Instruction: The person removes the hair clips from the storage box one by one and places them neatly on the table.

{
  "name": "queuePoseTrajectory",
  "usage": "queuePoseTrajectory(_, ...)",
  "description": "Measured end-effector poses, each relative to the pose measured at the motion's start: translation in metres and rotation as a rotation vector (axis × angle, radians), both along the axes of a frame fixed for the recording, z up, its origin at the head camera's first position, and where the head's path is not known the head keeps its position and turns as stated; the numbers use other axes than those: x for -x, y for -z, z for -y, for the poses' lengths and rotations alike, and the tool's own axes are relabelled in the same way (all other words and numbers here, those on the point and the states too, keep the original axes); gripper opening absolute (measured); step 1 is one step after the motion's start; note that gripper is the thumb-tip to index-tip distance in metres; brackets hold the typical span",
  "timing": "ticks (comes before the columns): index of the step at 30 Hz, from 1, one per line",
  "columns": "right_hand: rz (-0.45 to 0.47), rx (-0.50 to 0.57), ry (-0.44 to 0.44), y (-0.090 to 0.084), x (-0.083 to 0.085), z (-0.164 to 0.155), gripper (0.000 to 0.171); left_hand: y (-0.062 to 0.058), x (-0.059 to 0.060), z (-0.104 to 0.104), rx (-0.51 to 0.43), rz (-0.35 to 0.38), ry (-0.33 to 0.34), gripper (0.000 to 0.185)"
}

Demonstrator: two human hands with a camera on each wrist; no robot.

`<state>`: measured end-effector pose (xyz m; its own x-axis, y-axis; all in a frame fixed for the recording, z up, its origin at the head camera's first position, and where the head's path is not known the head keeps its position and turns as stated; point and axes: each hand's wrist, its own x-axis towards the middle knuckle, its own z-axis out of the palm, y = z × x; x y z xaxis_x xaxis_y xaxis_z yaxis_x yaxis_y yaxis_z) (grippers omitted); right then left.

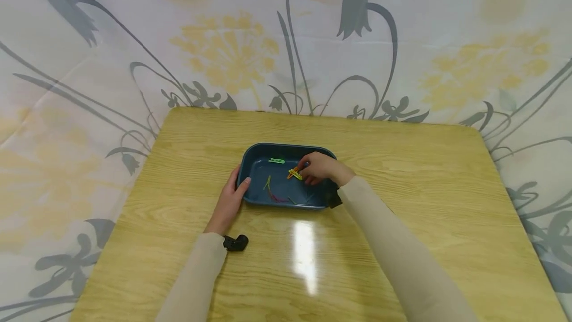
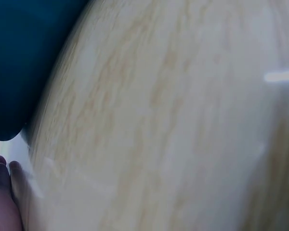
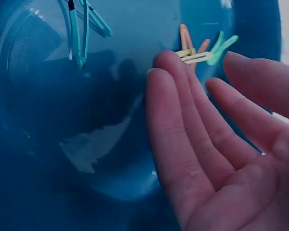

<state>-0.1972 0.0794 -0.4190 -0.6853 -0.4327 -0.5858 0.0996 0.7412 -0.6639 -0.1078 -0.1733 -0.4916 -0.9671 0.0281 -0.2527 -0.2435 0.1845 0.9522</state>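
Note:
A dark blue plastic basin (image 1: 286, 204) sits on the table. My left hand (image 1: 231, 195) grips its left rim, thumb over the edge; the left wrist view shows only some fingers (image 2: 2, 178) near the basin wall (image 2: 24, 62). Inside the basin is my right hand (image 1: 322, 167), fingers fairly straight and thumb apart from the index finger. Just beyond its fingertips lie a yellow hair clip (image 3: 197, 58) and an orange one (image 3: 184, 36), crossing. A green hair clip (image 3: 221, 48) is close by. Whether the fingertips touch any clip is hard to tell.
More slim clips lie on the basin floor: a bright green one (image 1: 276, 161) at the back, an olive one (image 1: 268, 183) and a purple-red one (image 1: 279, 199) in front. The wooden table (image 1: 178, 163) meets a flower-patterned cloth (image 1: 250, 39) behind.

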Motion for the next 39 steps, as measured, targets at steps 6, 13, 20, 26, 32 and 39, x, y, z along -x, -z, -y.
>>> queuePoseTrajectory(6,0.045,0.007,0.038,0.008,0.005,0.004,0.03,-0.005,0.001,0.0,-0.021,0.027,-0.004,0.058)
queuePoseTrajectory(13,0.043,0.0,0.05,0.018,0.008,0.008,0.027,0.003,0.001,0.0,0.013,-0.013,-0.01,0.057)
queuePoseTrajectory(20,-0.038,-0.092,0.013,0.024,0.011,0.016,0.014,0.006,-0.001,0.0,0.033,-0.028,-0.024,0.056)
queuePoseTrajectory(26,-0.115,-0.166,-0.015,0.027,0.013,0.018,0.009,0.005,-0.001,0.0,0.045,-0.017,-0.027,0.056)
queuePoseTrajectory(32,-0.075,-0.144,-0.036,0.022,0.011,0.014,0.011,-0.013,-0.005,-0.002,0.034,0.015,-0.002,0.06)
queuePoseTrajectory(39,0.063,-0.011,0.002,0.016,0.009,0.009,0.016,-0.026,-0.009,-0.003,0.054,0.027,0.009,0.058)
